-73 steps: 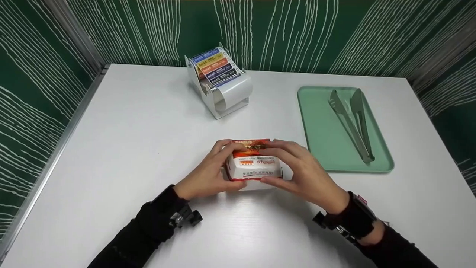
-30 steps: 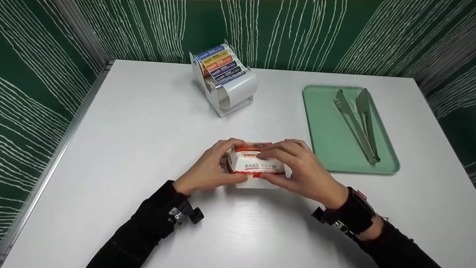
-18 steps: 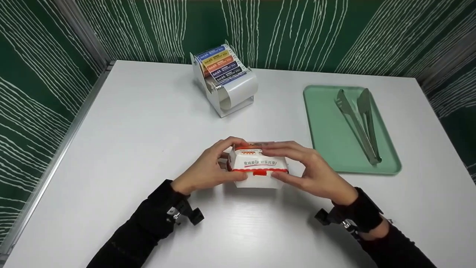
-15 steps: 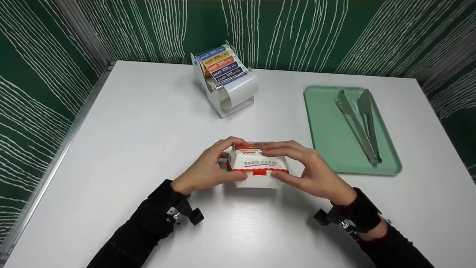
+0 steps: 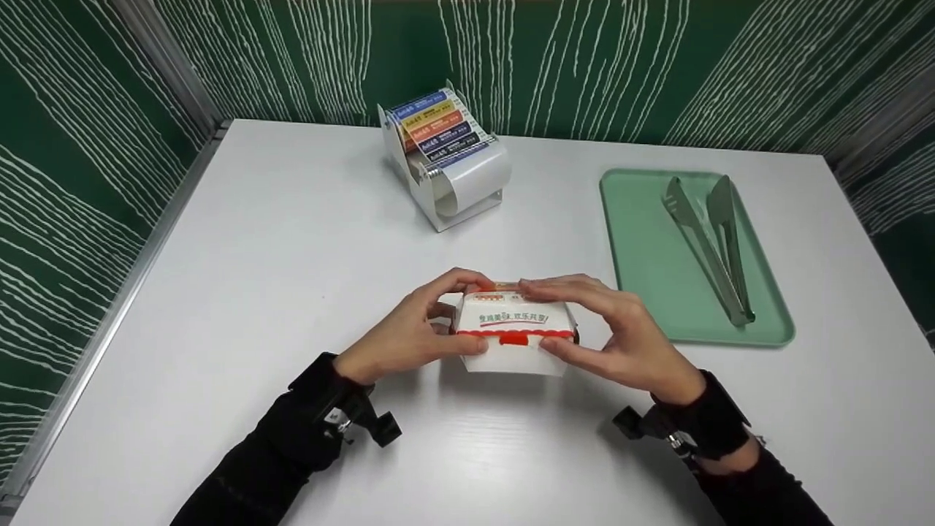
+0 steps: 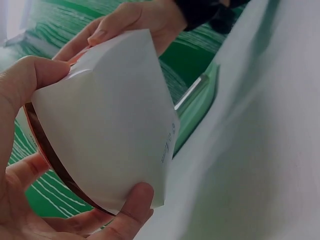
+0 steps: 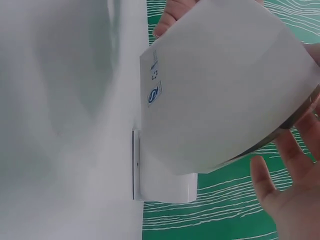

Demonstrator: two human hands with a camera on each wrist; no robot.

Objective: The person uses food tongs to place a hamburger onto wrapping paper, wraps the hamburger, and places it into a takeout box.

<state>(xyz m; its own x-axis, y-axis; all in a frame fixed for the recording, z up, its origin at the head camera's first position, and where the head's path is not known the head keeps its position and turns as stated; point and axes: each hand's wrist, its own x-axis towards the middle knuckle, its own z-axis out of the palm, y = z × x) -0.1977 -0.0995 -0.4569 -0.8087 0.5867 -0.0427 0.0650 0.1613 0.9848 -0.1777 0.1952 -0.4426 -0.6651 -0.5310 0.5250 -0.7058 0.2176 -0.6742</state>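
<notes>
A white paper burger box [image 5: 520, 315] with red trim, printed lettering and a red tab at the front is between my two hands near the table's middle. My left hand [image 5: 409, 332] grips its left end, thumb on the front below the red edge and fingers over the top. On the right end my right hand [image 5: 621, 329] holds it likewise, thumb beside the red tab. The lid is down over the base. In the left wrist view the box's plain white end [image 6: 110, 120] shows, and in the right wrist view its other end [image 7: 220, 90] carries small blue print.
Behind the box stands a white dispenser [image 5: 478, 179] with rolls of coloured labels. At the right a green tray [image 5: 635, 292] bears metal tongs [image 5: 705, 252]. A green wall with white streaks [image 5: 570, 66] borders the white table [image 5: 256, 241] at the back.
The box has turned so its front and red tab face me more, and its printed top shows less. My right hand's thumb has slid rightward from near the tab; my left hand keeps its grip.
</notes>
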